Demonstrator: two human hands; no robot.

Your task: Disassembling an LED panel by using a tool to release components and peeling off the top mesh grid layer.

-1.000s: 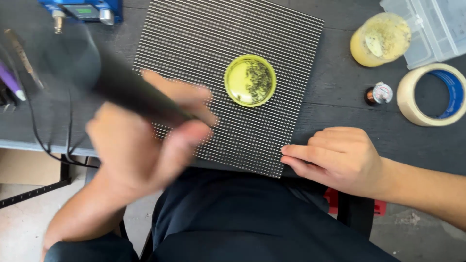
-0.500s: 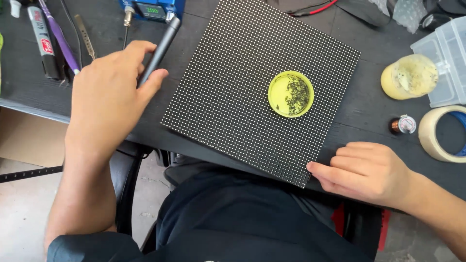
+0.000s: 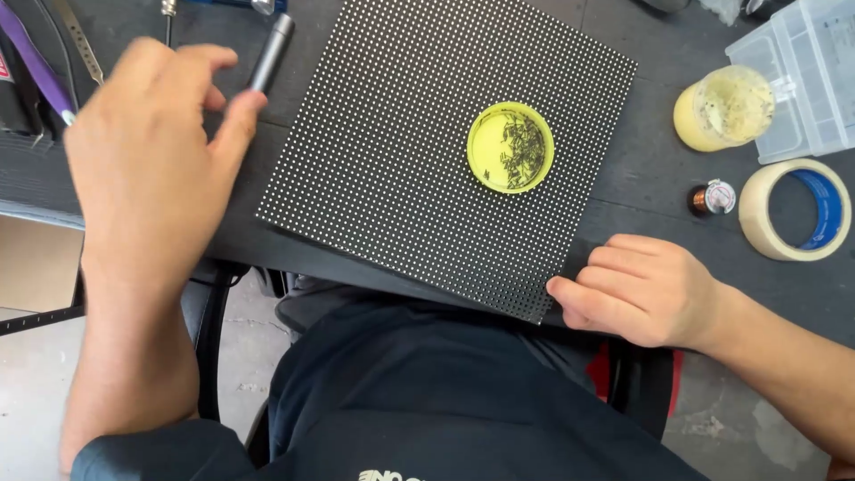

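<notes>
Yellow lid with dark bits on dotted panel, right hand beside.

Black white-dotted panel, yellow lid, cream tape roll seemingly blue-lined, grey pen tool

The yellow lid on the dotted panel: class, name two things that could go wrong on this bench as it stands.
1. The yellow lid holds small dark bits and sits loose on the dotted panel; a nudge to the panel could scatter them.
2. The panel's near corner overhangs the table edge, where the right hand rests; it could slip off.
3. The left hand is beside the dark pen-shaped tool, which might roll.
</notes>
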